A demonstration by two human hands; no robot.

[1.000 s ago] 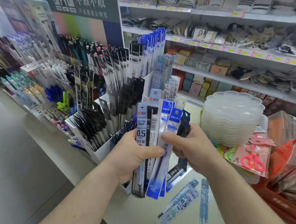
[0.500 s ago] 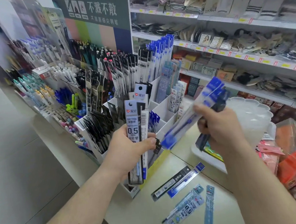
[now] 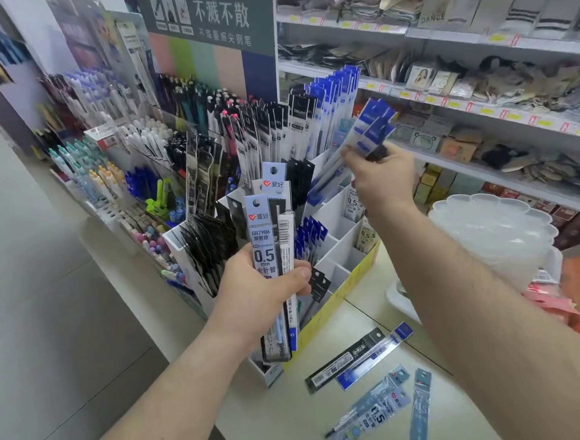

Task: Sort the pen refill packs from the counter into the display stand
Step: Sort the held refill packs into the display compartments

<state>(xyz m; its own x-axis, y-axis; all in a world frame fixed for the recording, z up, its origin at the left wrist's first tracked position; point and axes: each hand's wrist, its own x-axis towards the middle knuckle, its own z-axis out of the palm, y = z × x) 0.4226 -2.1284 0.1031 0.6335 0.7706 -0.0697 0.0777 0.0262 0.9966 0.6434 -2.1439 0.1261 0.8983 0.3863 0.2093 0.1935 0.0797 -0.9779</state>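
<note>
Left hand point(image 3: 264, 290) gripped upright refill stack point(image 3: 273, 255), right hand point(image 3: 380, 175) pinched blue packs point(image 3: 366, 135) over display stand point(image 3: 336, 216) rear edge; prob risk: wrong slot, packs fanning loose.

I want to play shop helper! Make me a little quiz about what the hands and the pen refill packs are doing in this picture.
1. True or false: the left hand holds nothing.
2. Which packs does the right hand hold over the display stand? A) blue-topped packs B) red packs C) green packs
3. Fill in: more refill packs lie flat on the ______.

Key:
1. False; it grips a bunch of grey packs marked 0.5.
2. A.
3. counter.
</note>
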